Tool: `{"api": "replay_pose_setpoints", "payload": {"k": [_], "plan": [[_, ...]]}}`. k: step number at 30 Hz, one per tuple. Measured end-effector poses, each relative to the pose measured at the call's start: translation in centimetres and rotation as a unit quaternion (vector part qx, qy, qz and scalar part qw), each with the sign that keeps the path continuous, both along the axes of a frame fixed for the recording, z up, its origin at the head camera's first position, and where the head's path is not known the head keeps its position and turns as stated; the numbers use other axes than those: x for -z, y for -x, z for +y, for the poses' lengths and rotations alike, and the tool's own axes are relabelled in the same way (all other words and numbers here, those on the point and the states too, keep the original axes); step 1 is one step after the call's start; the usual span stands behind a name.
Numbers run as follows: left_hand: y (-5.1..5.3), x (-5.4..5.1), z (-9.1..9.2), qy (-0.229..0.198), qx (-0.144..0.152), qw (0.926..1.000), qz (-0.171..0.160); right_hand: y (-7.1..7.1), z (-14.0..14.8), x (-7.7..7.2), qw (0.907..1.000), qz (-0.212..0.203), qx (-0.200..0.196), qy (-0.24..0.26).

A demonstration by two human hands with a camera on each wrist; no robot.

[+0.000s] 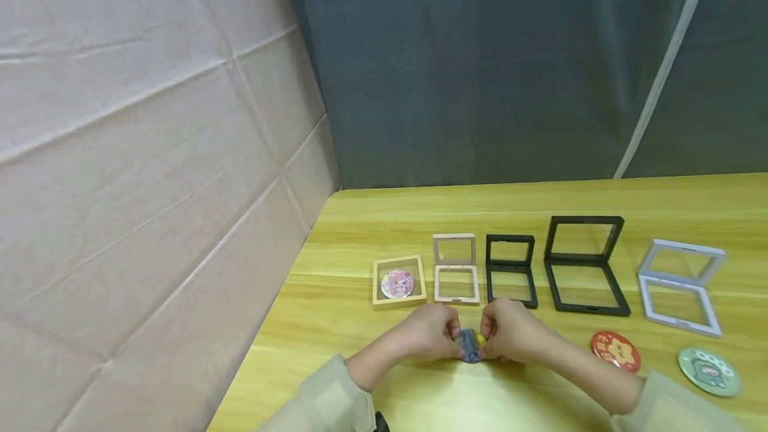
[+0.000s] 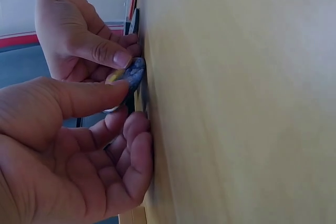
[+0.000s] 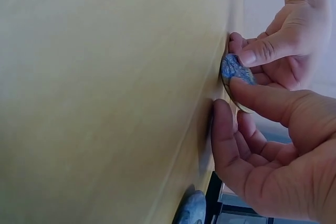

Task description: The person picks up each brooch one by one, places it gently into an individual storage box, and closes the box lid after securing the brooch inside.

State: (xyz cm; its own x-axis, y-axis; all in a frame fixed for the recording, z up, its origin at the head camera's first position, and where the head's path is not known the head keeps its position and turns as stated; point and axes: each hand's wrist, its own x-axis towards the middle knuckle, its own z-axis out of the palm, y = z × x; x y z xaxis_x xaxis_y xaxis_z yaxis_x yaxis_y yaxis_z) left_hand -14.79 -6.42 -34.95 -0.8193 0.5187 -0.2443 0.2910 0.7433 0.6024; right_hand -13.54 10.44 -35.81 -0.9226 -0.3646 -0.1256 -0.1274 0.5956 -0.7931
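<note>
A small round badge [image 1: 471,347], blue with a yellow patch, is held between both hands just above the table. My left hand [image 1: 431,332] pinches its left edge, thumb on the face, as the left wrist view of the badge [image 2: 135,75] shows. On the opposite edge, my right hand [image 1: 515,331] pinches it the same way; the right wrist view also has the badge [image 3: 235,70] with a thumb on either side. Fingers hide parts of its rim. Beyond the hands stand a small open black frame [image 1: 511,271] and an open pale pink frame [image 1: 456,269].
A yellow frame [image 1: 376,285] lies flat at the left with a pink round badge [image 1: 397,283] inside. Farther right are a larger open black frame [image 1: 585,264] and an open white frame [image 1: 681,285]. A red badge [image 1: 616,351] and green badge [image 1: 709,371] lie near the right forearm.
</note>
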Motion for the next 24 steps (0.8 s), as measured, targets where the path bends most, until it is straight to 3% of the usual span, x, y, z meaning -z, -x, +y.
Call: {"api": "replay_pose_setpoints", "payload": {"k": [3,10,17,24], "plan": [[0.1,0.0,-0.3,-0.038,-0.008,0.9986,-0.038,0.1,0.0,0.0,0.9998,-0.016,0.004,0.008],[0.1,0.0,-0.8,-0.113,-0.036,0.9869,-0.11,0.2,-0.2,0.0,0.998,-0.053,0.008,0.033],[0.4,0.1,-1.2,-0.148,-0.062,0.979,-0.126,0.3,-0.4,0.0,0.9964,-0.054,0.02,0.062],[0.5,0.1,-1.1,-0.194,-0.127,0.9637,-0.132,0.6,-0.6,-0.1,0.991,-0.069,0.035,0.109]]}}
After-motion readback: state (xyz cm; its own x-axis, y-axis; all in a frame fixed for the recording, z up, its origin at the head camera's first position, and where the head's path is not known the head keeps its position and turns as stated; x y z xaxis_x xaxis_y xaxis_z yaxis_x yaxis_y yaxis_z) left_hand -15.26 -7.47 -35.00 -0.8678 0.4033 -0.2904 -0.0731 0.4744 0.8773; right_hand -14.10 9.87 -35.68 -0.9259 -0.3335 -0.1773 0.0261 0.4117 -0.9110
